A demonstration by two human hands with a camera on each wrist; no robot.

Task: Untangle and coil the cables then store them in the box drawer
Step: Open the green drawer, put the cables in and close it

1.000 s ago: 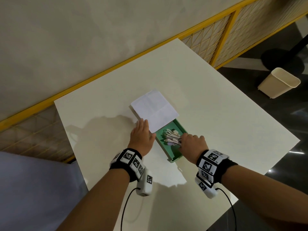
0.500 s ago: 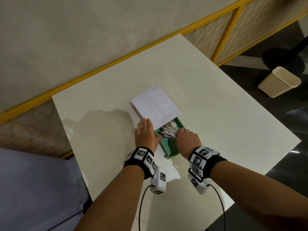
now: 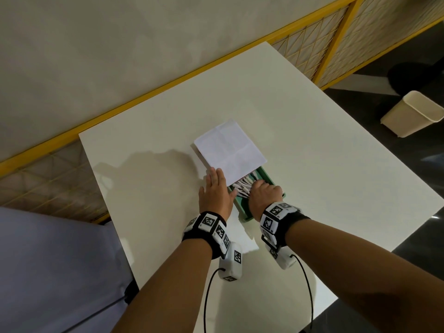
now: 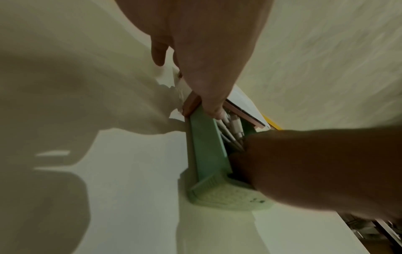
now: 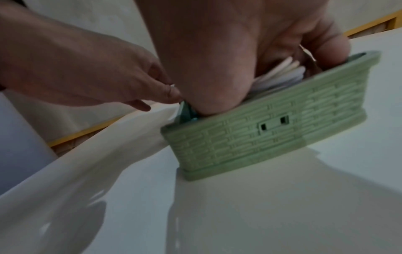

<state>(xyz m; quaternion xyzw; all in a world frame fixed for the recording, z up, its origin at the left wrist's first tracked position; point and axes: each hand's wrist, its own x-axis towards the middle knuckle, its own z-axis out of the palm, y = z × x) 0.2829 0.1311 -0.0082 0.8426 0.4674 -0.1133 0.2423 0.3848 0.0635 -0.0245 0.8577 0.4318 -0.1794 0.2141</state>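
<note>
1. The white cables (image 3: 243,186) lie bundled inside the green drawer (image 3: 269,177), a little below the middle of the head view; their plug ends fan out toward my left hand.
2. The drawer stands pulled partway out of the white box (image 3: 229,148), which sits just above it in the frame. Its woven-pattern front wall (image 5: 272,130) faces my right wrist camera, with two small square holes in it.
3. My right hand (image 3: 263,197) is down in the drawer on top of the cables, fingers curled over them; the right wrist view shows the cable loops (image 5: 280,73) under my palm. Whether the fingers close round the bundle or only press it down, I cannot tell.
4. My left hand (image 3: 216,192) lies flat with straight fingers against the left side of the box, at the corner where the drawer comes out; my thumb (image 4: 214,110) reaches the drawer's rim beside the cables.
5. Everything rests on the white table (image 3: 312,152). A cream waste bin (image 3: 413,114) stands on the dark floor at the right edge of the frame.
</note>
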